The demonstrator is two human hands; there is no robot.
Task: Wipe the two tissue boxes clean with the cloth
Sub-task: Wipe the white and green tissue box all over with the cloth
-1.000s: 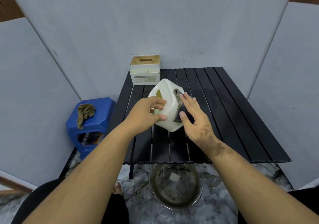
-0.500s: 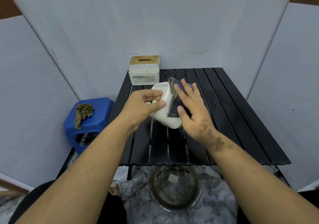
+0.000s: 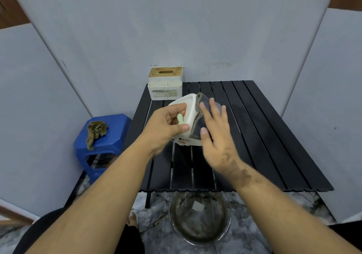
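My left hand [image 3: 166,124] grips a rounded white tissue box [image 3: 189,116] with a pale green knob, tilted on its edge above the black slatted table [image 3: 254,128]. My right hand [image 3: 215,132] lies flat with straight fingers on a folded grey cloth [image 3: 199,120], pressing it against the box's right side. A second tissue box [image 3: 165,83], white and speckled with a wooden slotted lid, stands upright at the table's back left corner, just behind the tilted one.
A blue plastic stool [image 3: 101,142] left of the table carries a crumpled brown rag [image 3: 96,132]. A clear glass bowl [image 3: 199,218] with murky residue sits on the marbled floor below the table's front edge. Grey panels close in the sides and back.
The white box has been turned further onto its side and raised a little toward the back. My right hand with the cloth slid up along the box's right face.
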